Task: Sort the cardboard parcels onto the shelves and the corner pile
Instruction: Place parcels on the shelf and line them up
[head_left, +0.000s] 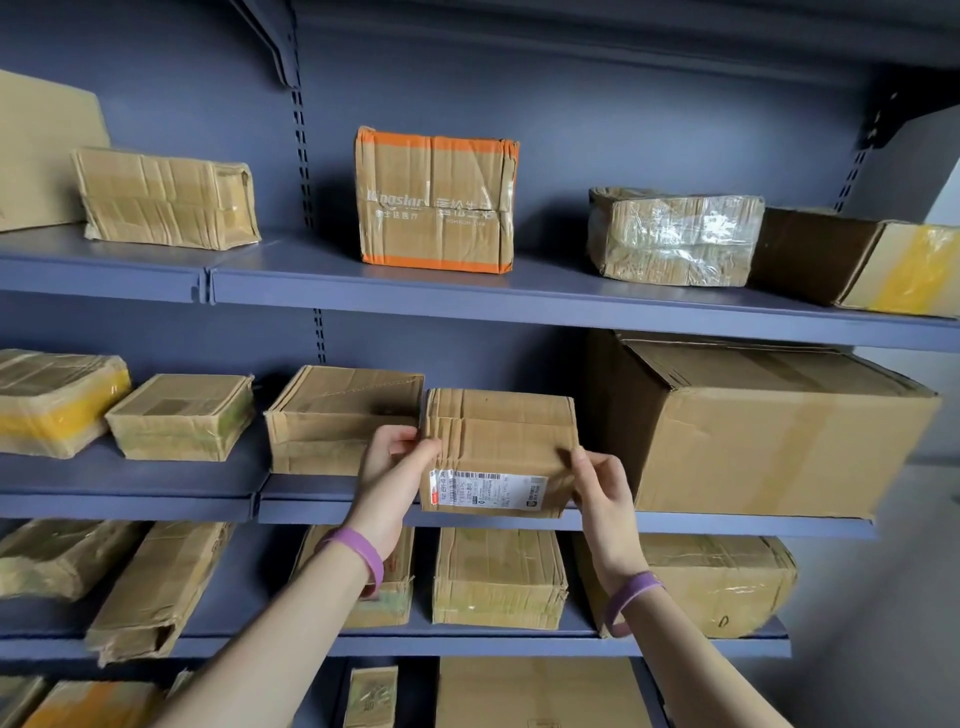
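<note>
The person stands close to the blue-grey steel shelving and holds a small creased brown cardboard parcel (501, 441) between both hands. It sits at the front edge of the middle shelf (727, 526), in the gap between a flat brown carton (332, 415) on its left and a large brown cardboard box (769, 431) on its right. The gap looks just wide enough, which I take to be why it was chosen. The parcel faces outward with its white shipping label (488, 488) towards the room, probably so it can be read later.

The left hand (395, 460) grips the parcel's left edge, thumb on the front face and the other fingers curled round the side. The right hand (597, 483) pinches the right edge, its fingertips (571, 458) on the front face near the corner. So the parcel lies squarely between the two hands, clamped at either side with its middle uncovered. Its bottom is level with the shelf's front lip, but I cannot tell whether it is resting there.
</note>
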